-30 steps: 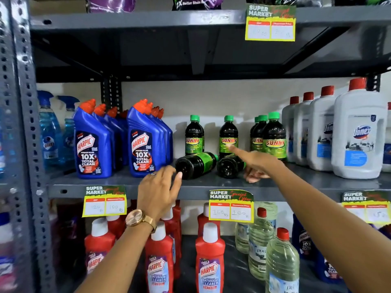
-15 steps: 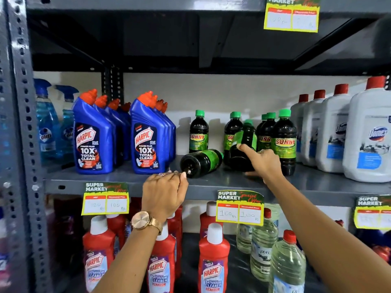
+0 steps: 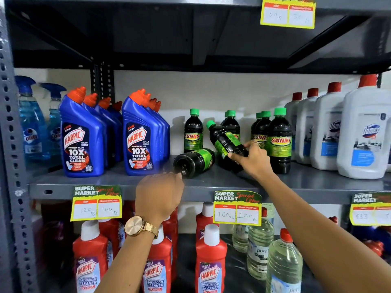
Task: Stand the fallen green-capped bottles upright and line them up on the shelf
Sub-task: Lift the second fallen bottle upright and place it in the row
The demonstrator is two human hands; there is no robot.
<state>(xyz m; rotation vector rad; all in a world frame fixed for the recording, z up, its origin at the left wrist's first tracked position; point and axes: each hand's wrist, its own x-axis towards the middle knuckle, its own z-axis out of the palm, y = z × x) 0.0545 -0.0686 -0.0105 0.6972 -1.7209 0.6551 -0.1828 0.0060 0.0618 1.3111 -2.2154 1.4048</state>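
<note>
Right hand (image 3: 252, 158) gripping tilted bottle (image 3: 225, 140), left hand (image 3: 158, 195) seemingly touching fallen bottle (image 3: 193, 161)

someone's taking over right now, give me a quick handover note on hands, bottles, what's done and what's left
Right hand: gripping the tilted bottle low on its body, cap up and leaning left, not yet upright.
Left hand: at the shelf edge, fingertips at the base of the fallen bottle, not gripping it.
Fallen bottle lies on its side, base toward the camera.
Upright bottles stand behind and to the right, loosely grouped.
Done: nothing fully stood yet.
Left: set the tilted one down upright, stand the fallen one, line all up.
</note>
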